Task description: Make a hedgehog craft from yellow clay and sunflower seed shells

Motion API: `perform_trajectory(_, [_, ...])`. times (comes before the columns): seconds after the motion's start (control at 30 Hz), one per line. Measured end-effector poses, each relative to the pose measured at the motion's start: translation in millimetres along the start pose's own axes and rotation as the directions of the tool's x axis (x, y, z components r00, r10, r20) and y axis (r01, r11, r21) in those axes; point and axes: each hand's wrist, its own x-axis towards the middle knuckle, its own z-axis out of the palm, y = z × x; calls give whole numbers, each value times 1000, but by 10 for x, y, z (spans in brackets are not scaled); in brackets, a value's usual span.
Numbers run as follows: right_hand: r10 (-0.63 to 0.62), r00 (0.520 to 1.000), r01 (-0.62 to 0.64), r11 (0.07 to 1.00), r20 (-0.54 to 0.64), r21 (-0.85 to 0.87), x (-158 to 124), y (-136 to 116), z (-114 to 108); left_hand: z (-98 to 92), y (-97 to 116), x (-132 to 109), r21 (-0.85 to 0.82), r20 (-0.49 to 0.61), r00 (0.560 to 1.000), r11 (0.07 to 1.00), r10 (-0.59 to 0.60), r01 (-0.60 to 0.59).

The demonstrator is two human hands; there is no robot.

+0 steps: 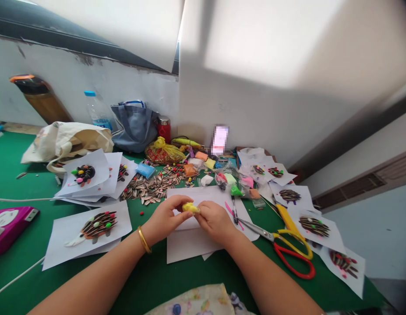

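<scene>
A small lump of yellow clay (190, 208) is pinched between both my hands over a white sheet of paper (189, 245) on the green table (150, 280). My left hand (165, 217), with a gold bangle at the wrist, closes its fingers on the lump from the left. From the right, my right hand (214, 221) curls its fingers onto the same lump. A pile of striped sunflower seeds (150, 189) lies just beyond my hands.
Red and yellow scissors (290, 251) lie right of my hands. Sheets bearing seed hedgehogs (99, 224) are spread left and right (312, 226). Small clay packets (203, 168), bags (133, 124), a water bottle (97, 109) and a pink box (10, 223) crowd the table.
</scene>
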Motion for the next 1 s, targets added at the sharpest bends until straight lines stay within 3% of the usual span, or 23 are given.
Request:
perform_trajectory(0.13, [50, 999, -51, 998, 13, 30, 2, 10, -34, 5, -26, 25, -174, -52, 994, 981, -92, 82])
perform_trajectory(0.27, [83, 997, -82, 996, -8, 28, -7, 38, -14, 0, -10, 42, -346, -106, 987, 935, -124, 80])
perform_trajectory(0.53, [111, 994, -112, 991, 19, 67, -13, 46, 6, -5, 62, 27, -578, -66, 973, 804, -220, 143])
perform_trajectory(0.73, [98, 995, -99, 984, 17, 147, -20, 55, 8, 5, 80, 18, -581, -36, 980, 802, -195, 138])
perform_trajectory(1.0, [101, 993, -110, 978, 59, 178, -10, 21, -2, -22, 146, 26, -475, -108, 972, 870, -210, 135])
